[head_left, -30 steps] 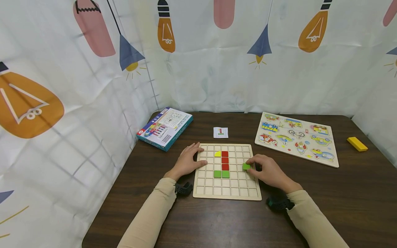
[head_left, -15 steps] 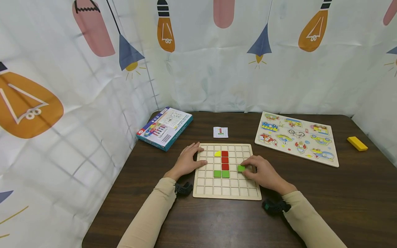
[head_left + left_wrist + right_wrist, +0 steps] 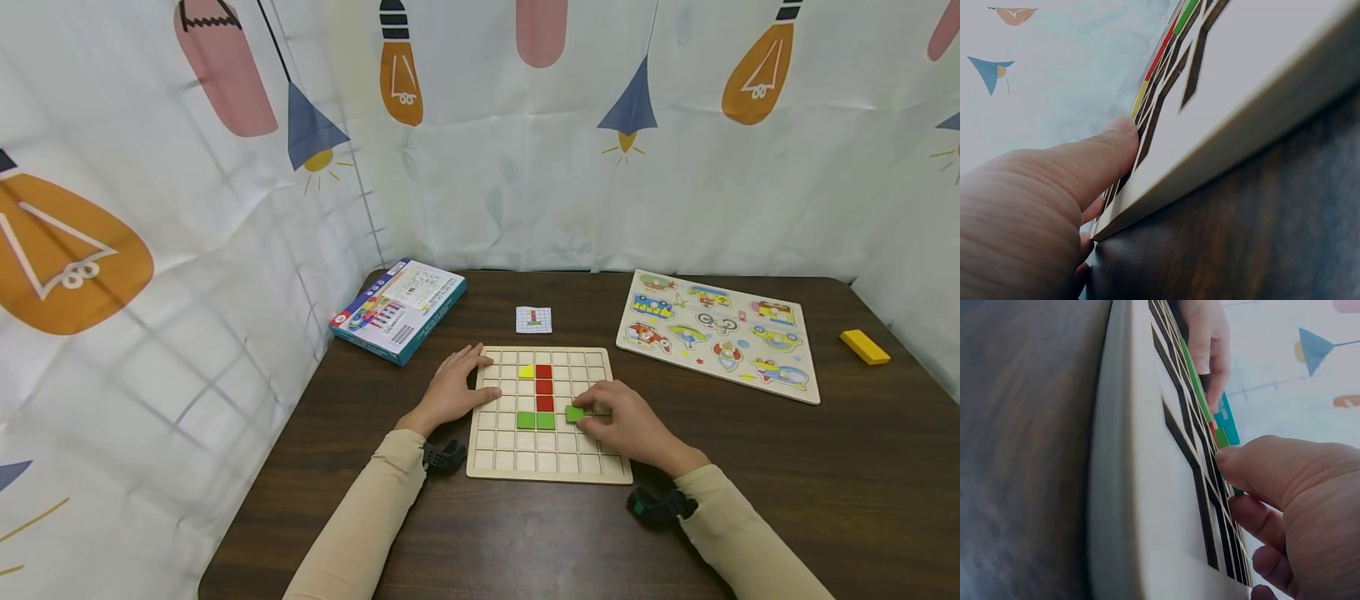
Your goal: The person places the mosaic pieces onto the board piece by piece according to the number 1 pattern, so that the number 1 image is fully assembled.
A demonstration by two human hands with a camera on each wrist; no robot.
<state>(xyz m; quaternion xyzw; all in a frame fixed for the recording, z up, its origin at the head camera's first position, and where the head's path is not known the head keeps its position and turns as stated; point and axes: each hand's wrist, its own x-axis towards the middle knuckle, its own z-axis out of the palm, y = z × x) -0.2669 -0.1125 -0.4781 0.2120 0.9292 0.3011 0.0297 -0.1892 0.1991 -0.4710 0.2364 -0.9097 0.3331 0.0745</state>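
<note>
My right hand [image 3: 628, 423] pinches a green square tile [image 3: 573, 414] between thumb and fingertips, over the right half of a wooden grid board [image 3: 551, 477]. My left hand [image 3: 448, 393] rests on the board's left edge, its thumb [image 3: 1107, 153] lying on top in the left wrist view. A column of red square tiles [image 3: 544, 388] sits in the grid. Left of its top is a yellow tile [image 3: 527, 372] with one cut or rounded corner. Below the column lie two green tiles [image 3: 536, 421], side by side. The pinched tile is right of these, partly covered by fingertips.
Beyond the board lies a small pattern card [image 3: 534, 320]. A flat teal box [image 3: 399, 310] lies at the back left. On the right are a vehicle picture puzzle board [image 3: 718, 337] and a yellow block [image 3: 864, 347]. Printed fabric [image 3: 480, 200] hangs behind the table.
My right hand has carried the green tile leftward and slightly toward me, from near the board's right edge closer to the two green tiles. My left hand has stayed in place.
</note>
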